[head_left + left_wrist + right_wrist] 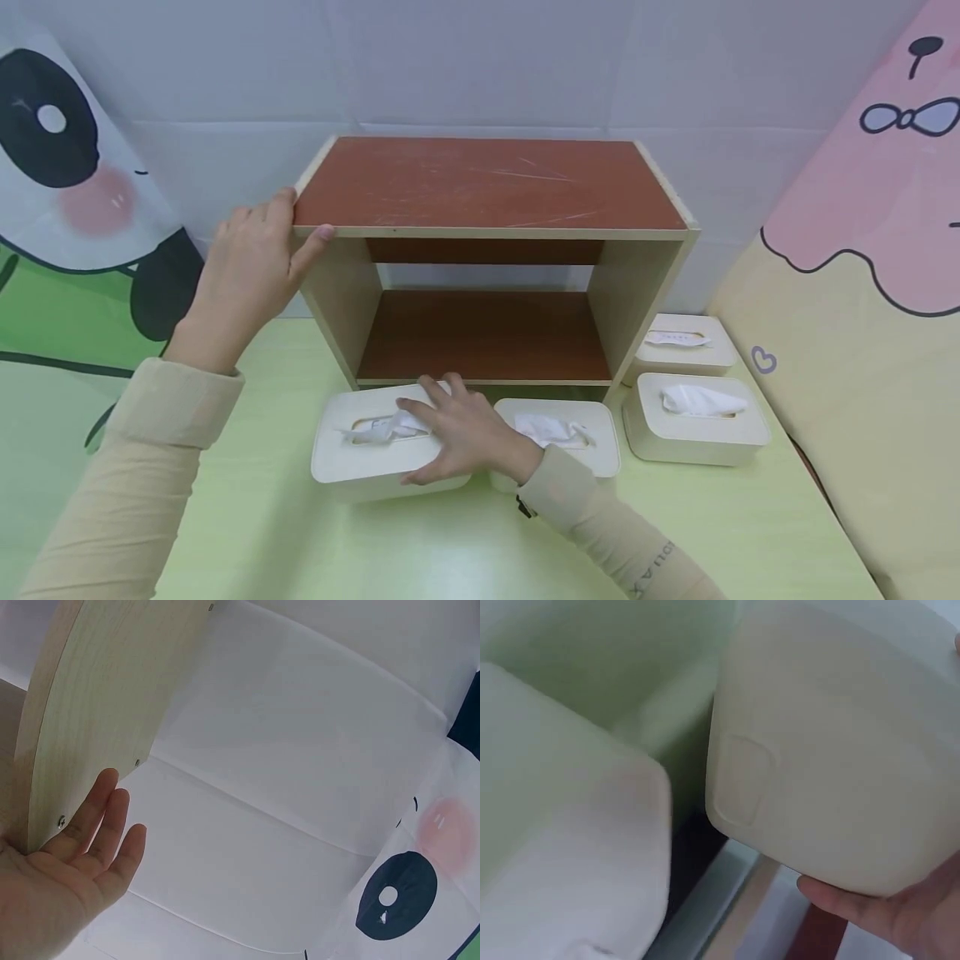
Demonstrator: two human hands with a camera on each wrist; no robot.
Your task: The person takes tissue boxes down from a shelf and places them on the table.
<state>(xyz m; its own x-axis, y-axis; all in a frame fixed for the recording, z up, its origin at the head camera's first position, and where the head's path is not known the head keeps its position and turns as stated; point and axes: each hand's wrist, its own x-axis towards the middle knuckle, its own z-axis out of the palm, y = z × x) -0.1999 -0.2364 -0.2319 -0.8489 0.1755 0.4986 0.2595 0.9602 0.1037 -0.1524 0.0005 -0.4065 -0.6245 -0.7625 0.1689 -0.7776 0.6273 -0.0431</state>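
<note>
My left hand rests at the upper left front corner of a small brown-topped wooden shelf. Its thumb lies at the front edge; in the left wrist view the fingers extend nearly straight along the pale side panel. My right hand grips a cream tissue box by its right end, fingers over the lid and thumb on the near side. The box sits at a slant before the shelf's lower front edge. Its end face fills much of the right wrist view.
A second tissue box stands right beside the held one, partly behind my right wrist. Two more, a nearer tissue box and a farther tissue box, stand right of the shelf on the pale green table. A wall rises behind.
</note>
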